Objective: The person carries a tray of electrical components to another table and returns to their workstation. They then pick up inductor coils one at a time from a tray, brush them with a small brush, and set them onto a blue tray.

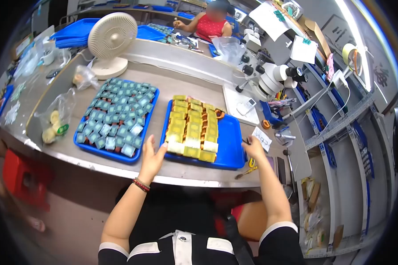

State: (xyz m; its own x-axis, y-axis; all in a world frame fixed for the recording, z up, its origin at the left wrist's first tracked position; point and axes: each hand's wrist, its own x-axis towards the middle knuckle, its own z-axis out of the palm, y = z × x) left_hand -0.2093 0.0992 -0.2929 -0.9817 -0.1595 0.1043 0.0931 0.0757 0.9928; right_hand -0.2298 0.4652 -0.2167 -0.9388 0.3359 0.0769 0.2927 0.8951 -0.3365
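Note:
My left hand (152,157) is open, thumb and fingers apart, by the left front edge of the right-hand blue tray (231,139). Rows of yellow-wrapped coil-like parts (193,126) fill most of that tray, and a copper-coloured ring (220,114) sits at their far right. My right hand (254,150) is at the tray's right edge, fingers closed around a small dark thing too small to name. Right beside its fingers is a white paper slip (262,139) with handwriting; whether the hand touches it, I cannot tell.
A blue tray of teal-topped parts (115,117) stands left. Behind are a fan (112,36) and a microscope (274,79). Bagged food (54,126) lies far left. A brush (246,172), yellow-handled tool (252,163) and copper ring (265,124) lie right. Another person (209,26) sits opposite.

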